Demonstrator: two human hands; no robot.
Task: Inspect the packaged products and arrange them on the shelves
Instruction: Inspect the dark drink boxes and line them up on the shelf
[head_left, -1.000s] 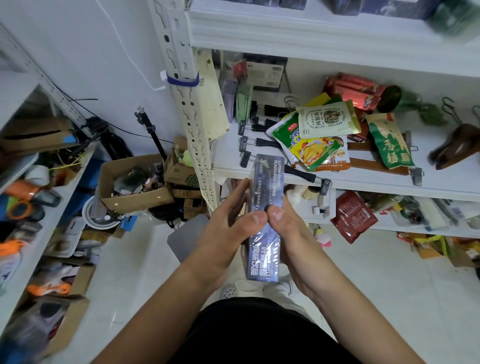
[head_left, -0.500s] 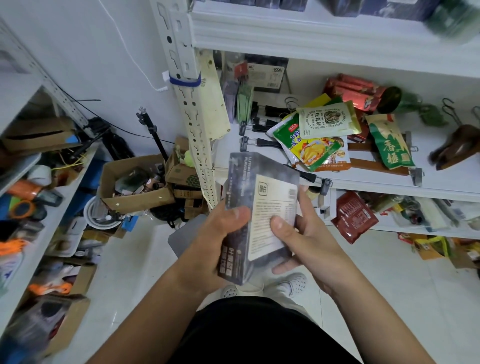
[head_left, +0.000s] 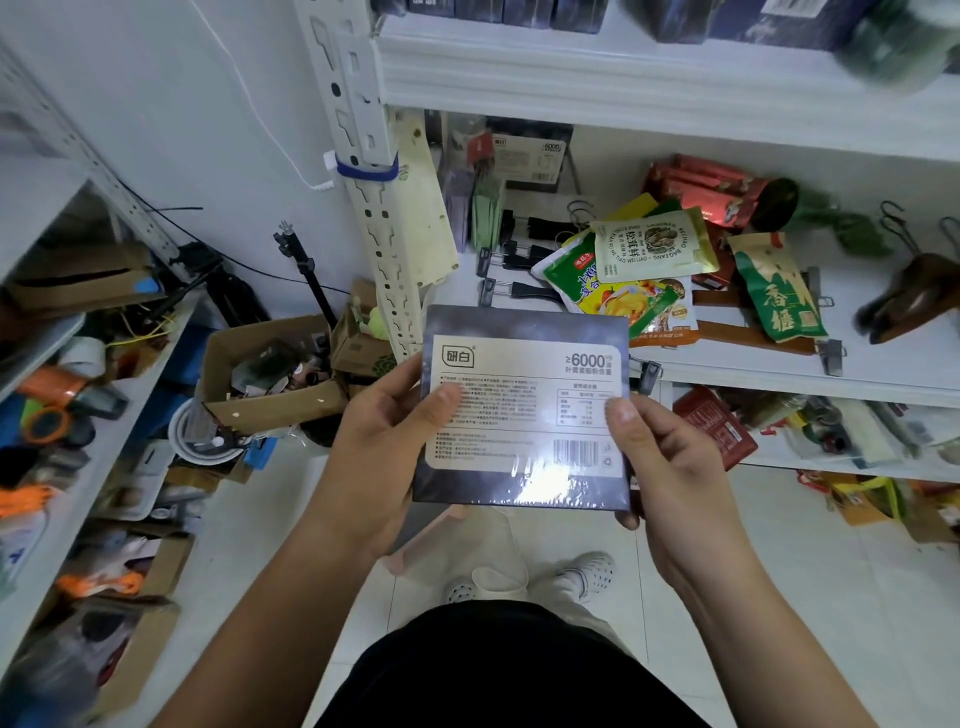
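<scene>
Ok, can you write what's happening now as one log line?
step: inspecting | left hand: holds box | right hand: holds box | facing camera: barcode

The shrink-wrapped box (head_left: 524, 405) is dark grey with a cream label and black barcode. Green-yellow snack pouch (head_left: 618, 296) behind it, red packets (head_left: 711, 189) further back, white shelf (head_left: 779, 358).

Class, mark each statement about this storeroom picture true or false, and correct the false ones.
1. Both the left hand and the right hand hold the dark shrink-wrapped box. True.
2. The box's barcode faces the camera. True.
3. The box rests on the shelf. False: the hands hold it up in front of the shelf.
4. The cardboard carton on the floor is closed. False: it stands open, with clutter inside.
</scene>
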